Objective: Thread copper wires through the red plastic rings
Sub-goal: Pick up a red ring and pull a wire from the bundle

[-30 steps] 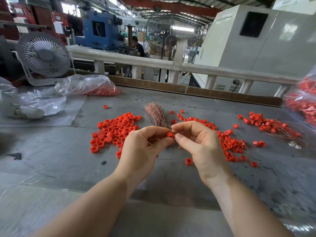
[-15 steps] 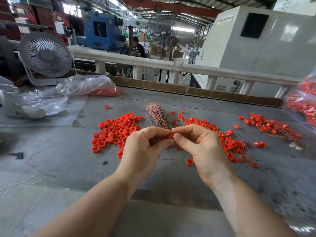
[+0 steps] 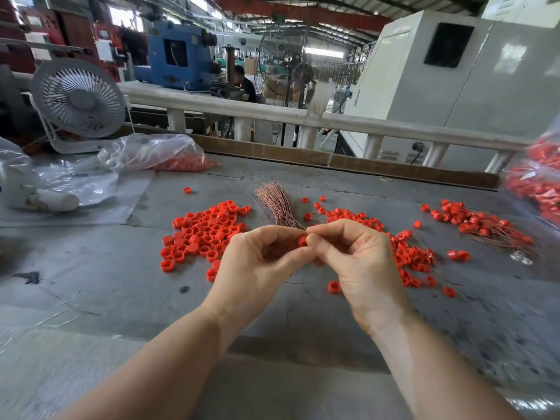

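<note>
My left hand (image 3: 257,268) and my right hand (image 3: 360,262) meet above the middle of the grey table, fingertips together. Between them sits one red plastic ring (image 3: 301,240), pinched by my left thumb and forefinger. My right fingers pinch at the ring's right side; the thin copper wire there is too fine to make out. A bundle of copper wires (image 3: 277,204) lies just behind my hands. A pile of loose red rings (image 3: 206,231) lies to the left. More rings (image 3: 412,256) lie to the right, and rings with wires through them (image 3: 481,222) lie further right.
A white desk fan (image 3: 78,101) stands at the back left. Clear plastic bags (image 3: 151,153) with red rings lie beside it. Another bag of rings (image 3: 539,183) sits at the right edge. A white railing (image 3: 303,116) runs behind the table (image 3: 91,283).
My hands have stayed together at the same ring, with only small finger movements. The view has shifted very slightly.
</note>
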A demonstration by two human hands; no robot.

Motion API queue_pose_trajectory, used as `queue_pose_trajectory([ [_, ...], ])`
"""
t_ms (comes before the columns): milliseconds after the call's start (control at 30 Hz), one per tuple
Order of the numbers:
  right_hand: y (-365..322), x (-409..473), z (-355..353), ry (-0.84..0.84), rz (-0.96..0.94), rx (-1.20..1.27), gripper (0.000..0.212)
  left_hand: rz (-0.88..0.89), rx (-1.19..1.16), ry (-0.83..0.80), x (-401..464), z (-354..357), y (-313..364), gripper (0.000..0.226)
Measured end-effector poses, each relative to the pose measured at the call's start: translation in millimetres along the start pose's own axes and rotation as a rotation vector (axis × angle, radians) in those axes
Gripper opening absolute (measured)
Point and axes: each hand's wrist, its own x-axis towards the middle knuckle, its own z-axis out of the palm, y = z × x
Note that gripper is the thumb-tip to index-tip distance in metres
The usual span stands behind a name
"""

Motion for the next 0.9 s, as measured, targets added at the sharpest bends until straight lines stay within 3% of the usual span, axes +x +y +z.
queue_pose_trajectory([
  [133, 0.7, -1.2, 0.5, -0.024, 0.003, -0.011, 0.019, -0.045, -0.02, 0.032, 1.6, -0.3, -1.8, 0.013],
  [233, 0.4, -1.1, 1.9, -0.042, 0.041, 0.082, 0.006, -0.07, -0.063, 0.04, 2.2, -1.5, -1.7, 0.011],
  [433, 1.8, 0.3, 0.6, -0.044, 0.098, 0.147, 0.014, -0.093, -0.133, -0.023, 0.5, 0.2, -0.7, 0.009],
  [600, 3.2, -0.9, 5.9, -0.178, 0.056, 0.072, 0.022, -0.068, -0.045, -0.037, 1.2, -1.4, -1.9, 0.011],
  [900, 7.4, -2.8, 10.5, -0.12, -0.011, -0.01, 0.02, -0.008, 0.2, -0.009, 0.0, -2.2, -1.4, 0.028],
])
